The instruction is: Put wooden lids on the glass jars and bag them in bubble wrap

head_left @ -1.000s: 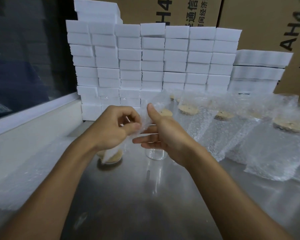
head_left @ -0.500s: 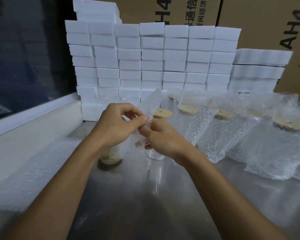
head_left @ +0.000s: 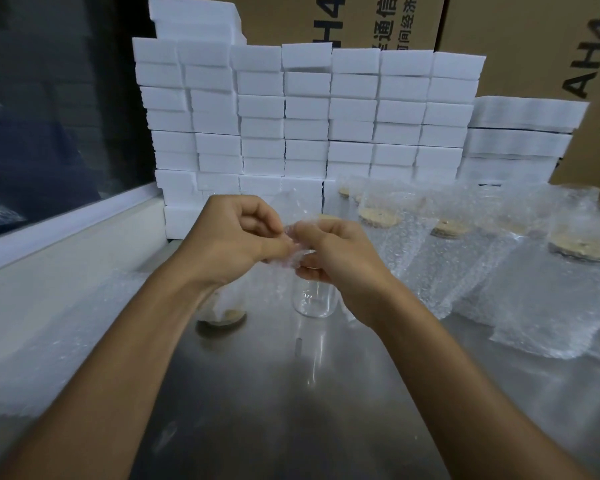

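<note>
Steel table (head_left: pixel 291 410) across the whole foreground, bare and reflective in the middle. Cardboard cartons (head_left: pixel 520 39) at the back, printed in black. In front of them, a wall of white foam blocks (head_left: pixel 305 112), stacked in columns, with flatter white stacks (head_left: pixel 520 133) to its right. Along the left, a white ledge (head_left: pixel 66 237) under a dark window. Loose bubble wrap sheets (head_left: pixel 39 341) lying flat on the table's left side. On the right, a row of bagged jars (head_left: pixel 499 271), leaning back, wooden lids (head_left: pixel 378 216) showing through the wrap. Two bare forearms reaching in from the bottom corners. Left hand (head_left: pixel 236 237) and right hand (head_left: pixel 340 258) meeting above the table centre, both pinched on the crumpled mouth of a bubble bag (head_left: pixel 293 244), fingertips touching through the film. Upright just below the right hand, a clear glass jar (head_left: pixel 314 299) on the table; whether lidded, cannot tell, top hidden by the hands. Under the left wrist, a second jar (head_left: pixel 222 313) with something tan at its base, partly hidden.
</note>
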Demonstrator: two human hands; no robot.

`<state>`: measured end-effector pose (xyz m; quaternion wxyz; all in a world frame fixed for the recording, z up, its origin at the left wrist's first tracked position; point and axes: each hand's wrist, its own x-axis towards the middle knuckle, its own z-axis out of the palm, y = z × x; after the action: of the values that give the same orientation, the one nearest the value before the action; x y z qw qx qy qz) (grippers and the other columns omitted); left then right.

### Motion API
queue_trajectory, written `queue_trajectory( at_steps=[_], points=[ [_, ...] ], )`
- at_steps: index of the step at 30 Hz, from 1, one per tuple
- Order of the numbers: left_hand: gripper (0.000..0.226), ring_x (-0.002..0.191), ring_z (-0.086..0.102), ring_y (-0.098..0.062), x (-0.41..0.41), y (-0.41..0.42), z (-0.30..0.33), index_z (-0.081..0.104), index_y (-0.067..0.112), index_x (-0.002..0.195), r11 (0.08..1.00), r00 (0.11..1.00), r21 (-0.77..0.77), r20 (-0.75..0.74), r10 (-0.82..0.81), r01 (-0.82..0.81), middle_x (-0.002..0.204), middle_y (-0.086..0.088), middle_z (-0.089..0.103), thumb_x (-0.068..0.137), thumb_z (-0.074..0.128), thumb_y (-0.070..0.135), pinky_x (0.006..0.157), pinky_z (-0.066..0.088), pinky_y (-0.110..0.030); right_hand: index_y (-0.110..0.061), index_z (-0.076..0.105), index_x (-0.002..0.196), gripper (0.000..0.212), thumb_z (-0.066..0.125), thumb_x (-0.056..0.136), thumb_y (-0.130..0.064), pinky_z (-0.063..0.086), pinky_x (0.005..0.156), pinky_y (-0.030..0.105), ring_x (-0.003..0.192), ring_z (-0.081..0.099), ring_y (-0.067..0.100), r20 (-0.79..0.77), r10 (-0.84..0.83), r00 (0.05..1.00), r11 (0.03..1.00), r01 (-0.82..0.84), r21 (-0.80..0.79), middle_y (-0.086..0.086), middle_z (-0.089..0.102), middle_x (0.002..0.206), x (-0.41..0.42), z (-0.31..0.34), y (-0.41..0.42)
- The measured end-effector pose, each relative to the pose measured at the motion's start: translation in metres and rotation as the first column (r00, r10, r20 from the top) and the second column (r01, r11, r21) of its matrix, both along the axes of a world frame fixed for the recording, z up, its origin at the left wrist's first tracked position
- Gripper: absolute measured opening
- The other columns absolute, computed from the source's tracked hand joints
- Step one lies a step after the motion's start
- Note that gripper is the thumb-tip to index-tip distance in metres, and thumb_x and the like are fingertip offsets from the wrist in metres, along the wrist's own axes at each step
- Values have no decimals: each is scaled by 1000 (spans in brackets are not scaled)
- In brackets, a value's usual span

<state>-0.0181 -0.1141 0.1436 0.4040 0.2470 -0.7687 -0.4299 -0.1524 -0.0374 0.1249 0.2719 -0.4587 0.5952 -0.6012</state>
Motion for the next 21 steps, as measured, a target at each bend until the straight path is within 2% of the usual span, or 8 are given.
queue_trajectory(
  at_steps=[2, 3, 6, 10, 13, 16, 19, 21],
  points=[
    [21, 56, 63, -15, 0, 0, 0, 65, 2, 82, 996, 1000, 87, 11, -6, 6, 60, -5, 68, 70, 79, -9, 58, 55, -25, 5, 69, 106, 27, 55, 103, -18, 53, 71, 26, 77, 64, 18, -5, 15, 1000, 1000, -15, -3, 22, 71, 91, -1, -1, 0],
    [21, 58, 63, -16, 0, 0, 0, 66, 1, 87, 991, 1000, 135, 9, -8, 6, 63, -7, 69, 72, 78, -8, 59, 54, -26, 0, 71, 104, 25, 55, 104, -19, 54, 70, 25, 76, 65, 17, -10, 31, 999, 999, -31, -6, 19, 73, 92, -1, -1, 0],
    [17, 66, 64, -20, 1, -3, 0, 71, 3, 96, 971, 999, 239, -32, 8, 0, 79, -14, 70, 80, 76, 7, 64, 57, -30, -12, 68, 84, 21, 61, 102, -18, 52, 66, 22, 68, 63, 10, -10, 40, 999, 998, -40, -44, 3, 67, 76, 0, -4, -1],
    [23, 70, 65, -18, -3, -2, -2, 75, 9, 91, 975, 1000, 221, 10, 16, -18, 88, -9, 74, 82, 76, 30, 66, 59, -29, -9, 70, 72, 19, 75, 90, -12, 46, 53, 14, 57, 59, 4, -34, -28, 999, 994, 24, -104, -2, 62, 61, -1, -9, -1],
    [20, 70, 65, -17, -6, 0, -3, 75, 7, 91, 979, 999, 204, 40, 13, -21, 86, -13, 74, 79, 79, 23, 63, 57, -24, -8, 66, 65, 24, 83, 82, -9, 43, 49, 10, 47, 53, 1, -80, -74, 994, 989, 64, -130, 5, 59, 60, 1, -11, -2],
    [7, 76, 67, -20, -6, 0, -1, 73, 7, 88, 975, 999, 217, 41, 29, -37, 87, -14, 74, 83, 75, 12, 70, 57, -30, -12, 60, 60, 33, 88, 78, -14, 43, 48, 12, 45, 50, 2, -91, -85, 992, 991, 75, -112, 0, 55, 54, 2, -12, -2],
    [6, 58, 67, -13, -2, -6, 1, 69, 8, 88, 953, 978, 245, -61, 199, -178, 78, -4, 74, 91, 65, 5, 60, 55, -26, -7, 58, 68, 34, 87, 79, -21, 42, 47, 17, 43, 52, 7, -52, -115, 992, 988, 109, -110, 3, 57, 57, 1, -9, -1],
    [7, 50, 66, -8, 1, -10, 3, 63, 13, 90, 925, 935, 221, -102, 338, -310, 80, -3, 73, 93, 62, 7, 58, 53, -25, -6, 59, 78, 28, 82, 86, -21, 44, 45, 18, 43, 58, 9, 12, -129, 992, 986, 129, -104, 2, 62, 58, 0, -7, -1]
  ],
)
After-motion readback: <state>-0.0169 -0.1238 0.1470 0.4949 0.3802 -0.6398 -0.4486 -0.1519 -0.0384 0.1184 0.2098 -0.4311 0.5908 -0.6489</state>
